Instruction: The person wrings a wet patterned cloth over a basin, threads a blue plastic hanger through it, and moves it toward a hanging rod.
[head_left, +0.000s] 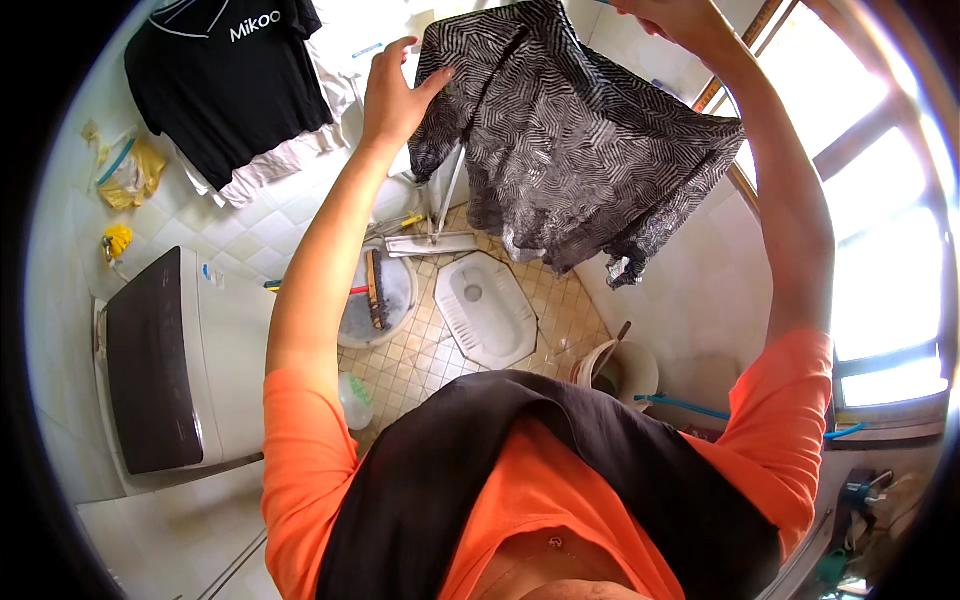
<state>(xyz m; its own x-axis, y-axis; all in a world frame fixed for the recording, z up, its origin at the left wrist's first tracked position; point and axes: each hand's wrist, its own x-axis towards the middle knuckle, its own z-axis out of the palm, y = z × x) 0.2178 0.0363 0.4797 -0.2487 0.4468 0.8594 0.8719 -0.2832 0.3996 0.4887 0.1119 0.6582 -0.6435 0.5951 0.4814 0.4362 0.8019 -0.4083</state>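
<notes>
A black-and-white patterned garment (555, 142) of thin cloth hangs spread out before me at the top of the head view. Beside its left shoulder is my left hand (397, 97), thumb and fingers apart. The thumb tip overlaps the cloth's edge; whether it touches cannot be told. Above the garment's right part, my right hand (671, 22) is raised and cut off by the upper rim. Its fingertips lie close to a small blue piece at that rim, and I cannot make out a grip. What holds the garment up is out of view.
A black T-shirt (232, 90) hangs at upper left, above a washing machine (232, 352). Below are a squat toilet (487, 311), a round tub (397, 315) with a brush (375, 289) across it, and a bucket (645, 364). A window (892, 262) stands right.
</notes>
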